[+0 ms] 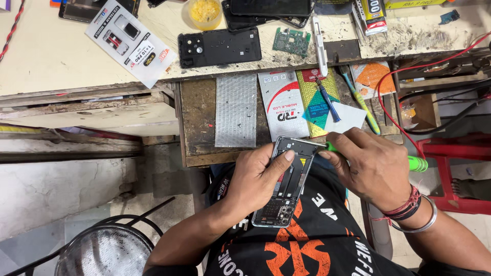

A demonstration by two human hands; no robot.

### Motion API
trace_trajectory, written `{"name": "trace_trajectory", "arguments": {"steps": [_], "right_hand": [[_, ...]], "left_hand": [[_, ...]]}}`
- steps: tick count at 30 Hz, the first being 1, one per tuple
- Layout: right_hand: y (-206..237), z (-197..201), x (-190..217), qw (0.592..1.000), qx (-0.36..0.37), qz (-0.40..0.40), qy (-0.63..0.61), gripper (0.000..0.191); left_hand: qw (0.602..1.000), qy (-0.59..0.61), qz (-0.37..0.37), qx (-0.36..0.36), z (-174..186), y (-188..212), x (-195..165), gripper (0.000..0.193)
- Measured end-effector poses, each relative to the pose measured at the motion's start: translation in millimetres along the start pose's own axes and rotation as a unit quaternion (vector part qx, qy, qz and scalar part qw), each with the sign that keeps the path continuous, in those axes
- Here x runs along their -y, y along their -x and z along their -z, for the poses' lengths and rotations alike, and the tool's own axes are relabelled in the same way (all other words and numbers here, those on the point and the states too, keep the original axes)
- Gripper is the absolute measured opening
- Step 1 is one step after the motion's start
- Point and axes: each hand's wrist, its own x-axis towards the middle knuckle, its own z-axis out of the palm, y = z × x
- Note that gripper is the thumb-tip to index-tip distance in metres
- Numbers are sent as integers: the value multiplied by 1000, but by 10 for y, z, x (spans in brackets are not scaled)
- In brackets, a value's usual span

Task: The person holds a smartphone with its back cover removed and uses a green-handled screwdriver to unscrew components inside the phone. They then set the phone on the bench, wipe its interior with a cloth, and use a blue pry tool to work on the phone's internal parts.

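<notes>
— What's he got there, close in by his lap?
— An opened phone [289, 179], left hand [261, 179] curled around its side, fingers clamped on it.
— And the right hand [376, 168]?
— Fingers pinching a green screwdriver [417, 163], tip at the phone's top edge.
— Beyond that?
— Bubble wrap [236, 110] in a drawer; a black back cover [220, 47] on the surface.

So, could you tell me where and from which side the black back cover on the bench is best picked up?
Take the back cover by its two long edges near the middle, coming straight down from above. It lies flat on the bench with its long sides left to right and both edges bare. Its right end sits close to the circuit board, so the middle probably gives the fingers more room.
</notes>
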Motion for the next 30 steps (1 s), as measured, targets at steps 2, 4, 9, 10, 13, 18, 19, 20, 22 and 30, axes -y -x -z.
{"name": "trace_trajectory", "arguments": {"steps": [2,4,9,10,13,18,19,20,22,30], "right_hand": [[-2,-2,0,1000,2,-2,3,28],[-3,-8,0,1000,4,-5,8,27],[10,-14,4,1000,4,-16,17,28],[13,-12,5,1000,5,-17,19,27],[11,4,12,1000,4,-11,10,28],[-25,33,45,1000,4,-6,16,26],[-31,43,51,1000,5,-4,17,26],[-36,56,56,1000,6,-6,21,27],[-43,81,67,999,10,-9,29,28],[-60,128,92,999,-2,-3,38,29]], "left_hand": [[1000,-8,7,-3,4,-1,-5,36],[1000,-13,9,-3,6,-2,-9,37],[1000,-28,5,-2,3,-1,-17,38],[1000,-27,0,-3,1,-1,-19,38],[999,-34,-12,-5,-2,-3,-25,38],[999,-51,-8,-13,12,1,-30,40],[998,-64,-13,-15,13,1,-31,41],[997,-78,-19,-16,13,-2,-32,41],[995,-91,-28,-16,12,-2,-40,42],[993,-107,-37,-17,2,-4,-88,38]]}}
